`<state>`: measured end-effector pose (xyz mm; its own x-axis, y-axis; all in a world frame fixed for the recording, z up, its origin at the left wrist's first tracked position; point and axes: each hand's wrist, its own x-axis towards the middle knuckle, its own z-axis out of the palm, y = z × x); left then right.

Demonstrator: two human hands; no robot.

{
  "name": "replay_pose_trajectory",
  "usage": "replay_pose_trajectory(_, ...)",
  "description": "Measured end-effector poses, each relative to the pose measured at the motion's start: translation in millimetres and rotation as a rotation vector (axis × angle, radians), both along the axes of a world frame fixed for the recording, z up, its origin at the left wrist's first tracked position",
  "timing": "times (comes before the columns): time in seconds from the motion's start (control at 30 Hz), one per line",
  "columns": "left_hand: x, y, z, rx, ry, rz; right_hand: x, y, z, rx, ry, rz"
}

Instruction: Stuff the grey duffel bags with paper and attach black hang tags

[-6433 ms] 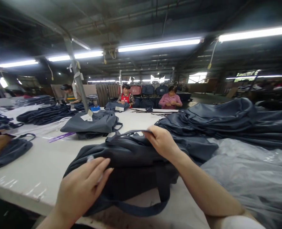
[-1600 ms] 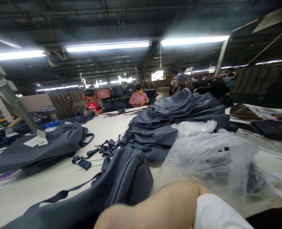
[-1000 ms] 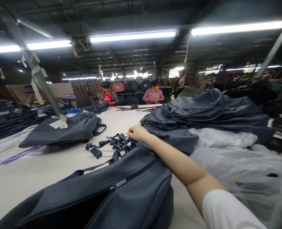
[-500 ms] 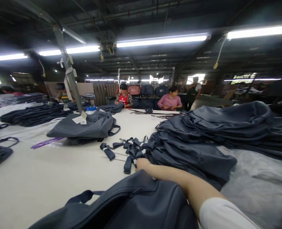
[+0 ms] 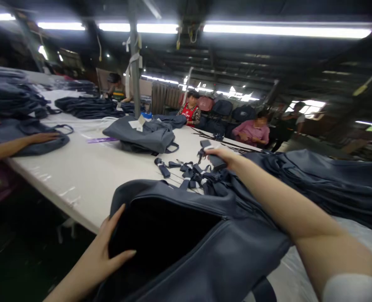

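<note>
A dark blue-grey bag (image 5: 201, 247) lies open in front of me at the near edge of the white table (image 5: 88, 176). My left hand (image 5: 105, 247) grips the rim of its opening, thumb inside. My right hand (image 5: 219, 156) reaches forward over the bag and is closed on a rolled dark strap (image 5: 211, 154), lifted above a small heap of similar straps (image 5: 188, 172) on the table.
A tall stack of the same bags (image 5: 324, 184) lies to the right. One finished bag (image 5: 144, 134) rests mid-table by a post (image 5: 134, 67). A co-worker's hand (image 5: 44, 137) presses a bag at left. Two seated people (image 5: 255, 130) work at the far end.
My right hand went out to the strap heap and has lifted one strap. My left hand has come into view, holding the bag's opening. The view has swung left.
</note>
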<state>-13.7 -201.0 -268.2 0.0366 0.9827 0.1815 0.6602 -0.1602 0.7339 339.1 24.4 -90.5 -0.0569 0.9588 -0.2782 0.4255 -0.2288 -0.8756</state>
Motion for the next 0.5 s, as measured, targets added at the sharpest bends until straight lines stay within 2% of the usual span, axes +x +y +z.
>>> replay_pose_trajectory(0.07,6,1,4.4,-0.078,-0.042,-0.033,-19,-3,36.7,0.151,0.017,0.062)
replay_pose_trajectory(0.13,13,6,14.1,-0.100,-0.079,-0.030,-48,-20,68.0,0.350,0.047,0.179)
replay_pose_trajectory(0.2,19,13,24.9,-0.085,-0.117,-0.016,-84,-50,85.3,0.464,0.047,0.344)
replay_pose_trajectory(0.23,21,16,29.4,-0.071,-0.137,-0.011,-103,-68,86.2,0.477,0.026,0.436)
replay_pose_trajectory(0.27,22,19,33.0,-0.051,-0.161,-0.007,-122,-84,81.3,0.470,-0.014,0.529)
replay_pose_trajectory(0.33,20,23,36.9,-0.033,-0.215,-0.013,-156,-113,55.7,0.417,-0.164,0.706)
replay_pose_trajectory(0.43,9,24,35.1,-0.102,-0.323,-0.087,-185,-135,-6.1,0.213,-0.400,0.981)
replay_pose_trajectory(0.5,0,20,30.4,-0.102,-0.364,-0.150,-188,-137,-45.3,0.030,-0.417,1.085)
